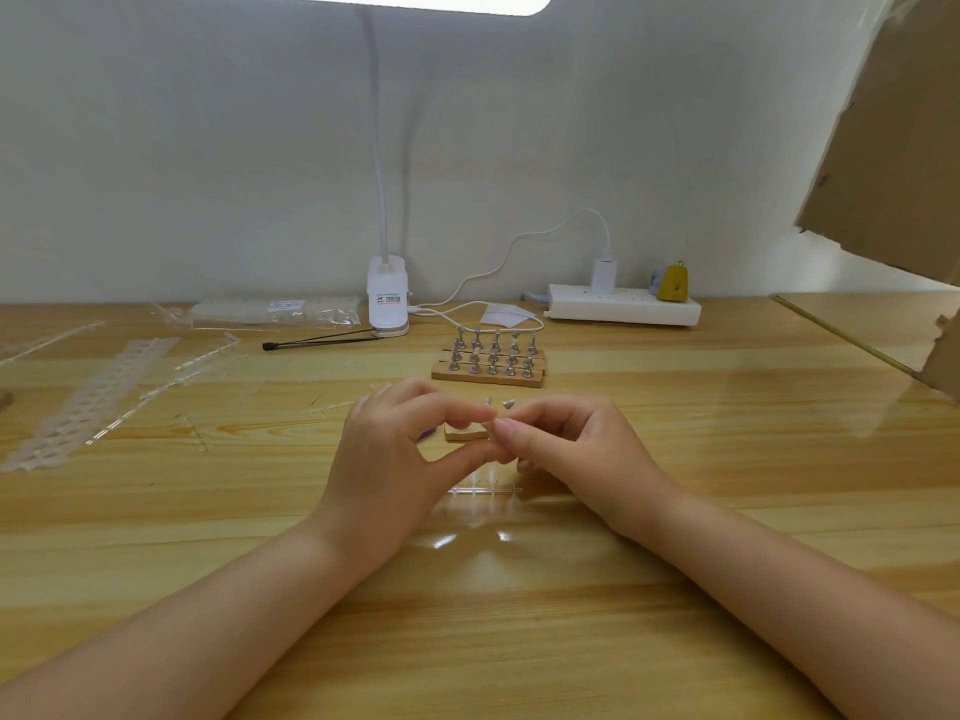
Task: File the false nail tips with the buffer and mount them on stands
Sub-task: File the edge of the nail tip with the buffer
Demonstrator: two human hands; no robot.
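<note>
Two bare forearms reach over a wooden desk (675, 589), the left hand (384, 459) and right hand (566, 454) meeting fingertip to fingertip, pinching something too small to identify. Directly beneath the hands lies a clear strip of nail tips (483, 491); a small wooden block (465, 434) shows behind the fingers. Beyond the hands, metal stands (491, 356) fill wooden bases, a lamp base (387, 298) behind them.
</note>
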